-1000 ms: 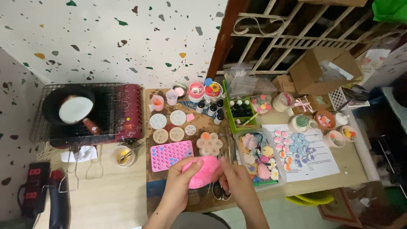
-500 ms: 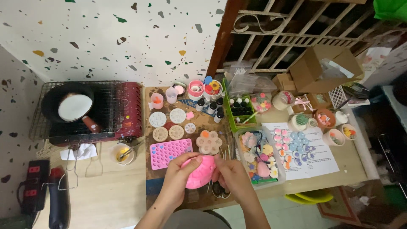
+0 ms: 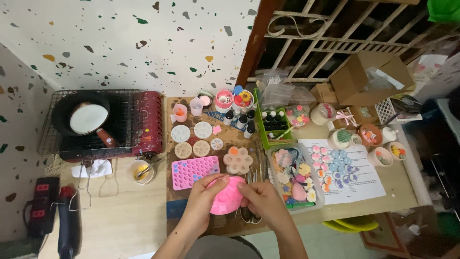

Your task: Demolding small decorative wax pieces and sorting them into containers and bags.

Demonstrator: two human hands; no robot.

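Note:
Both of my hands hold a round pink silicone mould (image 3: pixel 226 196) over the near edge of the brown work mat (image 3: pixel 191 213). My left hand (image 3: pixel 201 201) grips its left rim with thumb on top. My right hand (image 3: pixel 261 199) pinches its right side with bent fingers. Just beyond the mould lie a flat pink tray mould with small heart cavities (image 3: pixel 194 171) and a flower-shaped mould with an orange centre (image 3: pixel 237 160). A clear box of coloured flower pieces (image 3: pixel 293 175) sits right of my right hand.
A black pan with white contents (image 3: pixel 87 118) rests on a red grill stove (image 3: pixel 146 125) at the left. A small yellow-filled cup (image 3: pixel 141 171), round moulds, little bottles in a green tray (image 3: pixel 273 125), a sheet with small flowers (image 3: pixel 342 168), pots and cardboard boxes (image 3: pixel 366 79) fill the table.
The pink mould has turned in my hands and sits slightly lower. My right hand's fingers have shifted onto its right edge. The view has drifted a little.

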